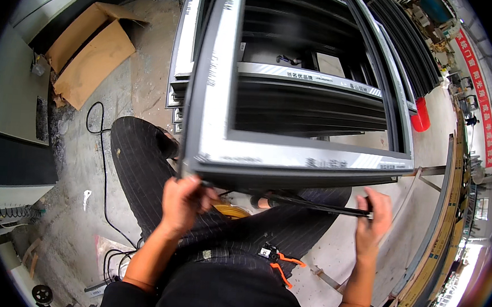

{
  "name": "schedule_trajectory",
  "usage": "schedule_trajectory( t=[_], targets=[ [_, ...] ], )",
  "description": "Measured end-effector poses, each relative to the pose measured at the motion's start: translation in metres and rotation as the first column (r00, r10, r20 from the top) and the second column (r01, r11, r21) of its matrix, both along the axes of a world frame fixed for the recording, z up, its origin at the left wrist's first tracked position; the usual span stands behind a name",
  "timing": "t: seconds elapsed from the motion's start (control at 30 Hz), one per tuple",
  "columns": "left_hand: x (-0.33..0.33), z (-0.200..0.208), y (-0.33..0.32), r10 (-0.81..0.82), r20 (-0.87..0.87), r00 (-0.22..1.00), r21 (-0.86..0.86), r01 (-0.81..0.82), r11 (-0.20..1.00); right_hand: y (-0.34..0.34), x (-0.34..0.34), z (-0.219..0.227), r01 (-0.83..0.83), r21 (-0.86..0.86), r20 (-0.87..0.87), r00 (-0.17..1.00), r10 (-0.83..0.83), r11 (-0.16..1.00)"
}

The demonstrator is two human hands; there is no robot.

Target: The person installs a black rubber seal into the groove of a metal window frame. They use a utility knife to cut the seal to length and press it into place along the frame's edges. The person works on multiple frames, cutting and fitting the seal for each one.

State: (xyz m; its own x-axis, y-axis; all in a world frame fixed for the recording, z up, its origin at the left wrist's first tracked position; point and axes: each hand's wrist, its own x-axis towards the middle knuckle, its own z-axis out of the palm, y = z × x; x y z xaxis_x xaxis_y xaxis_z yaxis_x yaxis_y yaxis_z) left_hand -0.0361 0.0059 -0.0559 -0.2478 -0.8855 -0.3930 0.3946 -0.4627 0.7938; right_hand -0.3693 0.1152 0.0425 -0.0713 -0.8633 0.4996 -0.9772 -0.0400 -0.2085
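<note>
A window frame (214, 111) with white printed film on its dark profiles stands tilted before me, above my knees. Below its lower edge a thin black strip (305, 203) runs between my hands; it looks like a rubber seal, though motion blurs it. My left hand (184, 201) is closed on the strip's left part, close under the frame's lower left corner. At the other side, my right hand (374, 216) grips the strip's right end, apart from the frame. Orange-handled cutting pliers (281, 260) rest on my lap.
More film-covered frames (185, 41) are stacked behind. An opened cardboard box (95, 60) lies far left. A black cable (104, 160) snakes over the floor. Long profiles (443, 236) lie along the right, near a red bucket (422, 115). A yellow ring-shaped thing (231, 210) shows between my legs.
</note>
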Motion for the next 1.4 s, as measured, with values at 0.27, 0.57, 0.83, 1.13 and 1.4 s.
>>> schedule_trajectory(
  t=[0.27, 0.57, 0.83, 1.13, 1.4],
  targets=[
    [0.087, -0.015, -0.133, 0.279, 0.007, 0.960, -0.255, -0.268, 0.929, 0.005, -0.011, 0.009, 0.040, 0.090, 0.398, 0.914, -0.073, 0.995],
    [0.058, -0.003, -0.111, 0.226, 0.085, 0.970, -0.276, -0.195, 0.941, -0.010, -0.049, -0.021, -0.090, 0.180, 0.872, 0.475, -0.117, 0.979],
    [0.025, 0.006, -0.095, 0.148, 0.056, 0.987, -0.070, -0.144, 0.987, -0.012, -0.062, -0.036, -0.049, 0.177, 0.883, 0.449, -0.137, 0.983],
    [0.020, 0.004, -0.093, 0.220, 0.119, 0.968, -0.138, -0.203, 0.969, -0.007, -0.061, -0.030, -0.104, 0.108, 0.911, 0.410, -0.056, 0.989],
    [0.038, 0.000, -0.102, 0.329, 0.043, 0.943, -0.214, -0.313, 0.925, -0.006, -0.048, -0.019, -0.060, 0.182, 0.808, 0.578, -0.115, 0.981]
  ],
)
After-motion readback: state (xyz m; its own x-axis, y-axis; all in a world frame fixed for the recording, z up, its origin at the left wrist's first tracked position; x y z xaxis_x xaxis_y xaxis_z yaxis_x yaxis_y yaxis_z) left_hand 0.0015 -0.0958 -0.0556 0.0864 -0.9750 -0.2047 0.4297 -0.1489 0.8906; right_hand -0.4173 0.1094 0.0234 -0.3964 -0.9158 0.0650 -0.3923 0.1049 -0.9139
